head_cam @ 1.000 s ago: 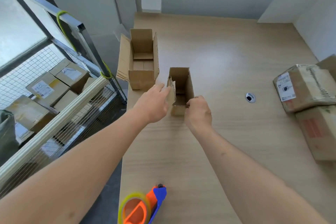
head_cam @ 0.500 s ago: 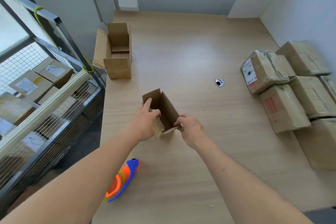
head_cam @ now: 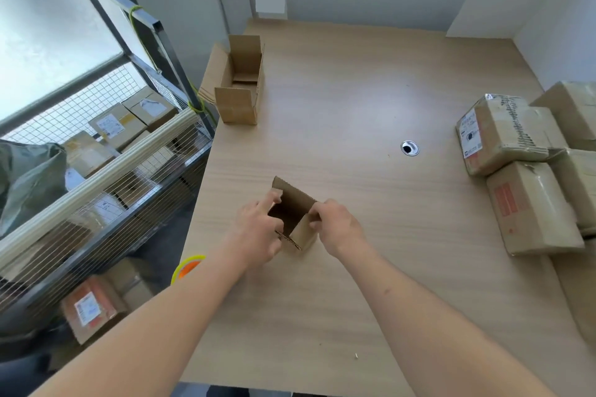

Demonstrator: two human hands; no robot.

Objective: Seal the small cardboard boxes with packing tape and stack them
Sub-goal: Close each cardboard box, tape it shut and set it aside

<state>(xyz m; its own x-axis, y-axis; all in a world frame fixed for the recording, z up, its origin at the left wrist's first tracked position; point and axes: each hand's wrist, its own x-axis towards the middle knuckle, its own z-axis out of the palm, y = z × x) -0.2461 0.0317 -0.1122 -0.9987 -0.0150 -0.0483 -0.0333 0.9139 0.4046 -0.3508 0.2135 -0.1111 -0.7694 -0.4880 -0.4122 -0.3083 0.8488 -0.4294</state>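
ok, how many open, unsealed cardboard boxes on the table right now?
2. One small brown cardboard box held in both hands, left hand and right hand, near the middle; one larger open brown box at the wooden table's far left edge.

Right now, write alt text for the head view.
Both hands, left and right, grip a small open box on a wooden table. Another open box stands far left; taped parcels sit right.
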